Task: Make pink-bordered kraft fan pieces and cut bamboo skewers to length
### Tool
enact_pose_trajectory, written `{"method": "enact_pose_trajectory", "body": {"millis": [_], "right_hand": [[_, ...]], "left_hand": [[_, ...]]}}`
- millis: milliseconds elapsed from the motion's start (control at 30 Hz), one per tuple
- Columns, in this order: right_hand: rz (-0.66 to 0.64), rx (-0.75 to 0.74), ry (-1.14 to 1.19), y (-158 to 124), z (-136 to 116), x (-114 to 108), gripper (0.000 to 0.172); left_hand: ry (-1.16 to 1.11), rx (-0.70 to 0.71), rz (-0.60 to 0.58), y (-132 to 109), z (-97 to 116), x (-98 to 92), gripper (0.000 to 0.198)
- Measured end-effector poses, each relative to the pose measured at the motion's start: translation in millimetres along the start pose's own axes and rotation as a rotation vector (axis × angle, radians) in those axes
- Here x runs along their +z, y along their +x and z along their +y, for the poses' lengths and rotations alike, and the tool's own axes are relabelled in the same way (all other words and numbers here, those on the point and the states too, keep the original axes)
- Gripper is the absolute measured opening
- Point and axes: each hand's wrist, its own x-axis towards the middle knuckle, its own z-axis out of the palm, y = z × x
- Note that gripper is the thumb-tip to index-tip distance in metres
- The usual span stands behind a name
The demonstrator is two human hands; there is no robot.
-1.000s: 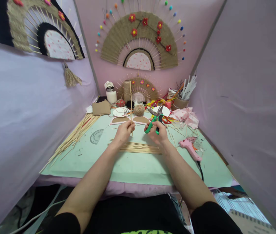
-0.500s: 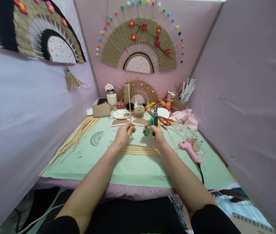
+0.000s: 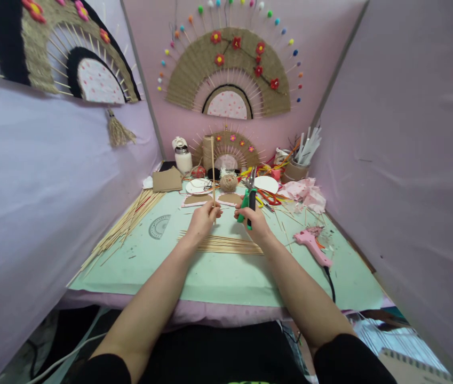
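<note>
Between its closed fingers my left hand (image 3: 204,220) holds thin wooden sticks (image 3: 213,170) upright; whether there are two or more I cannot tell. To the right, my right hand (image 3: 255,220) is wrapped round a pair of pruning shears (image 3: 249,200) with green and black handles. The blades point up and away, apart from the sticks. Below both hands, a row of wooden sticks (image 3: 226,245) lies crosswise on the green table cover (image 3: 226,277). Beyond the hands are two cardboard half-circles (image 3: 197,200) with pink edging.
A pink glue gun (image 3: 312,248) with a black cord lies right. More long sticks (image 3: 124,226) and a protractor (image 3: 159,228) are left. Twine (image 3: 228,183), a white jar (image 3: 183,159) and pink cloth (image 3: 306,194) stand or lie behind. A decorated fan (image 3: 230,74) hangs on the back wall.
The shears in my right hand have tilted slightly, their blades shifting a little left and more upright. My left hand and its sticks have barely moved.
</note>
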Motion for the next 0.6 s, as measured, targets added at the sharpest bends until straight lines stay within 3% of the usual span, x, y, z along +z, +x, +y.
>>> {"method": "enact_pose_trajectory", "body": {"millis": [267,467,600], "right_hand": [[-0.018,-0.041,-0.195,-2.8,-0.9,-1.1,0.023],[-0.071,-0.092,-0.297,-6.1,-4.0,2.3,0.04],[-0.111,-0.111,-0.33,-7.5,-3.9,3.1,0.034]], "left_hand": [[-0.02,-0.004,-0.004,-1.4,-0.8,-0.8,0.017],[-0.051,-0.003,0.016,-1.4,-2.4,0.5,0.017],[0.036,0.034,0.014,4.8,3.1,-3.0,0.014]]}}
